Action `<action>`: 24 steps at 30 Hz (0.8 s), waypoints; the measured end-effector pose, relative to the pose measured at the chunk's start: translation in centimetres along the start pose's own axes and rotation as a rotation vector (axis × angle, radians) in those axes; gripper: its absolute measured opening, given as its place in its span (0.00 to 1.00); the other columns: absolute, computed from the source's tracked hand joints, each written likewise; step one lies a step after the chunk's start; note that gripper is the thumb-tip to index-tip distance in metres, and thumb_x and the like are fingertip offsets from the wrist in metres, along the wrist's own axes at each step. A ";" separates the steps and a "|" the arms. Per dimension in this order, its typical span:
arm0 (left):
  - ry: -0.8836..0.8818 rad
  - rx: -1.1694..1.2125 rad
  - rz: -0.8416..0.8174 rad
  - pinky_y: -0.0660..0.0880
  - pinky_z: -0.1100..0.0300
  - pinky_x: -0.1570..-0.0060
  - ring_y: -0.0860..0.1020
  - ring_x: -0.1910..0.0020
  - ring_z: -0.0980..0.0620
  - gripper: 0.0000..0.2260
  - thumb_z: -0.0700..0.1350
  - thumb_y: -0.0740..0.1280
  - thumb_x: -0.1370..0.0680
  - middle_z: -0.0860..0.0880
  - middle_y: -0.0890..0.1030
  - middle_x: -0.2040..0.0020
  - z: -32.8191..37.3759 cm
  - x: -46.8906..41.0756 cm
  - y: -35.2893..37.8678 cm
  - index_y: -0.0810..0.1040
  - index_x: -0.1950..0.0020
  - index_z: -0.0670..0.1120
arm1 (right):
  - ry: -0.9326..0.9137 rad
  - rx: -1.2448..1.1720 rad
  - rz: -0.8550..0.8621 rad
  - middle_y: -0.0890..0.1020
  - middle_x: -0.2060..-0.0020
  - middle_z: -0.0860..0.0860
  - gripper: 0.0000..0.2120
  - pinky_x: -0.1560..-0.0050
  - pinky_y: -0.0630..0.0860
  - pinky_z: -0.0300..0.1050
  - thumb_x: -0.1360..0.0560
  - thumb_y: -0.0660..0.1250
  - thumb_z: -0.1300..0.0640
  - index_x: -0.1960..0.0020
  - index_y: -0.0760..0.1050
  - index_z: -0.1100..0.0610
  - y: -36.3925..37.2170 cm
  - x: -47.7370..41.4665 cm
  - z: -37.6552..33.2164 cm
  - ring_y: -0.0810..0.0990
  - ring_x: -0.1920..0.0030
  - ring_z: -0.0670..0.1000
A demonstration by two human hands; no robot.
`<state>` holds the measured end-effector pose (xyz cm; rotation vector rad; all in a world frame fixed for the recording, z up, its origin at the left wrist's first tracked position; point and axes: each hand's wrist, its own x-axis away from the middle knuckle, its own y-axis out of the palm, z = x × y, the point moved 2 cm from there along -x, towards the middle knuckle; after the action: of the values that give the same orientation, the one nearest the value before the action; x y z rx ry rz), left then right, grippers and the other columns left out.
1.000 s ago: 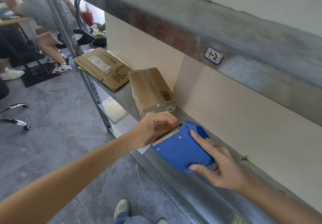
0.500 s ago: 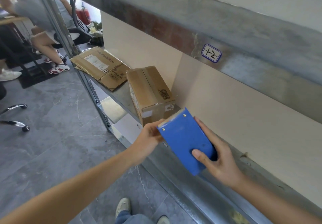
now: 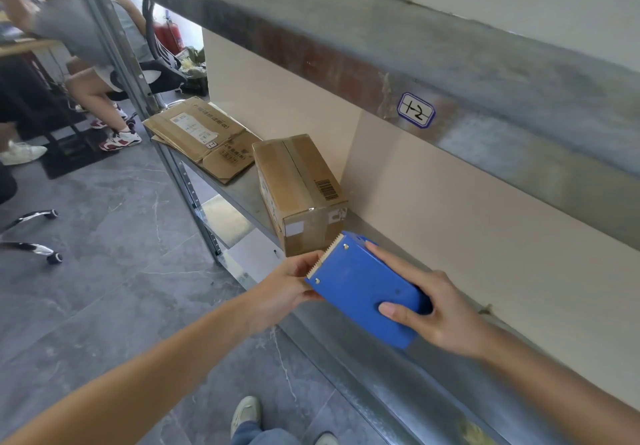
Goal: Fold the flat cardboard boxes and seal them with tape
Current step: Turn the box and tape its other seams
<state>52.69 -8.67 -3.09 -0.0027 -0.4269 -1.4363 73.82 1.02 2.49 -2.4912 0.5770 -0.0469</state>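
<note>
While the right hand (image 3: 437, 311) grips the blue plastic tape dispenser (image 3: 360, 288) by its rear, thumb on the flat side, the left hand (image 3: 289, 288) pinches its serrated front end. Just beyond both hands, a taped brown cardboard box (image 3: 298, 184) stands on the metal shelf (image 3: 243, 191).

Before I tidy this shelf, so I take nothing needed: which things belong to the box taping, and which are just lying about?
Job: tape dispenser, folded box, flat boxes.
Lying about: fire extinguisher, chair base, shelf label.
</note>
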 end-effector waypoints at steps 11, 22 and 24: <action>-0.009 0.001 0.009 0.74 0.50 0.46 0.77 0.50 0.48 0.14 0.38 0.69 0.27 0.44 0.80 0.51 0.1 1.0 -1.1 0.76 0.44 0.32 | 0.016 0.087 -0.118 0.81 0.49 0.66 0.30 0.55 0.78 0.58 0.23 0.64 0.36 0.24 0.56 0.32 0.0 0.1 0.6 0.80 0.57 0.64; 0.048 0.016 -0.048 0.74 0.61 0.55 0.77 0.55 0.55 0.01 0.43 0.68 0.23 0.50 0.80 0.57 1.9 1.6 -2.5 0.78 0.54 0.45 | 0.053 0.172 -0.228 0.81 0.51 0.56 0.29 0.51 0.76 0.53 0.23 0.62 0.36 0.25 0.54 0.30 -0.8 -0.1 0.1 0.79 0.58 0.58; 0.032 0.014 -0.082 0.74 0.60 0.54 0.78 0.54 0.55 0.03 0.42 0.67 0.24 0.51 0.79 0.57 1.8 1.6 -2.4 0.76 0.52 0.44 | 0.060 0.169 -0.242 0.81 0.51 0.56 0.29 0.50 0.77 0.51 0.23 0.62 0.36 0.25 0.54 0.29 -0.7 0.0 0.2 0.80 0.56 0.57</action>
<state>49.97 -10.10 -1.57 0.0501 -0.4149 -1.5120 74.10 1.64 2.70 -2.3868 0.2793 -0.2539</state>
